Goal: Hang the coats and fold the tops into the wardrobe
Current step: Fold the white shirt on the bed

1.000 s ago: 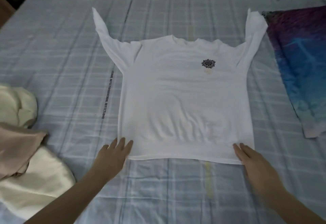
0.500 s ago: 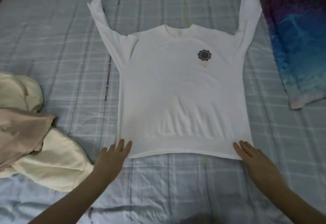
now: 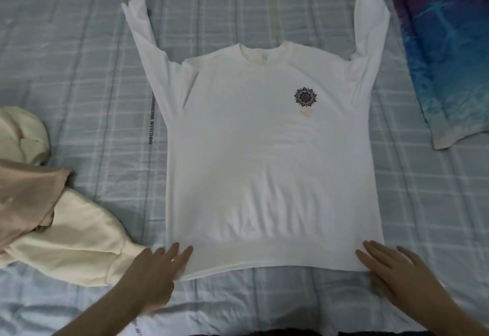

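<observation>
Your left hand (image 3: pixel 156 269) and right hand (image 3: pixel 391 269) lie flat-fingered on the hem corners of one white top (image 3: pixel 264 163) spread on the bed (image 3: pixel 79 70), flanked by a cream garment (image 3: pixel 74 245), a beige garment (image 3: pixel 26 198) and a blue-purple garment (image 3: pixel 444 65).

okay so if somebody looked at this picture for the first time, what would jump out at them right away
A white long-sleeved top lies spread flat in the middle of the checked bedsheet, sleeves angled upward, with a small dark flower print on its chest. The left hand and right hand rest flat on its bottom corners. A blue-purple garment lies at upper right; cream and beige clothes are heaped at left.
</observation>
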Tool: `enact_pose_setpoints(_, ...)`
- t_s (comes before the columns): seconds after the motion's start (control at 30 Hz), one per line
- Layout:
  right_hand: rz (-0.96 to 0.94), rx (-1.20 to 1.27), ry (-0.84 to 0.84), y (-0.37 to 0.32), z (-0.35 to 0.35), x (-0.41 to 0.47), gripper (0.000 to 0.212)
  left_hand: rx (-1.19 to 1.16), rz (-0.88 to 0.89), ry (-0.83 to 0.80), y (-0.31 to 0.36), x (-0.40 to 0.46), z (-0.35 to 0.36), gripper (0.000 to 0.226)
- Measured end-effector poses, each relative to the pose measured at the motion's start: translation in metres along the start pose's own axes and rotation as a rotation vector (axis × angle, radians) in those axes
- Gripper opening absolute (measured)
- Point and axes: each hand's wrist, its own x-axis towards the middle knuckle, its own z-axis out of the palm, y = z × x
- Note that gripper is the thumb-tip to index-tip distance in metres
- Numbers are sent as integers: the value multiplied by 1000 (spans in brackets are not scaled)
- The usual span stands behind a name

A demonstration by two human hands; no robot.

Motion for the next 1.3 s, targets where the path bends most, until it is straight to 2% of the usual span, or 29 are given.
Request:
enact_pose_setpoints(0.07, 16, 25, 45, -3, -13, 32, 61, -51, 28, -100, -10, 10, -35, 70)
enact_pose_setpoints(0.1, 43, 24, 67, -3, -21, 52, 60, -90, 23, -135, -13, 18, -58, 59)
enact_pose_setpoints(0.13, 54, 31, 100, -2, -25, 74, 54, -120, 33, -78, -17, 30, -78, 51)
enact_pose_setpoints(0.2, 103, 76, 182, 0, -28, 125, 42, -164, 71, 138, -23, 57, -108, 44)
enact_pose_setpoints(0.27, 171, 156, 277, -4, -28, 172, 37, -244, 152, 379, -26, 95, -127, 46)
enact_pose_setpoints(0.33, 208, 184, 350, -8, -23, 210, 38, -275, 207, 522, -22, 135, -146, 57)
enact_pose_setpoints(0.43, 306, 195, 393, 6, -14, 247, 46, -268, 206, 579, -6, 193, -173, 69)
enact_pose_setpoints(0.57, 547, 205, 287, 35, 23, 253, 61, -207, 210, 707, 18, 265, -214, 68)
enact_pose_setpoints(0.77, 565, 216, 225, 42, 38, 251, 66, -278, 127, 757, 47, 366, -284, 66)
enact_pose_setpoints(0.9, 572, 280, 229, 46, 39, 252, 68, -488, -9, 735, 55, 413, -323, 60)
enact_pose_setpoints(1.03, 546, 309, 251, 47, 39, 252, 68, -340, -168, 779, 67, 431, -312, 65)
enact_pose_setpoints(1.2, 559, 263, 220, 49, 35, 257, 69, -308, -178, 809, 64, 433, -314, 66)
enact_pose_setpoints(1.3, 597, 266, 277, 49, 40, 264, 67, -273, -212, 807, 65, 434, -314, 67)
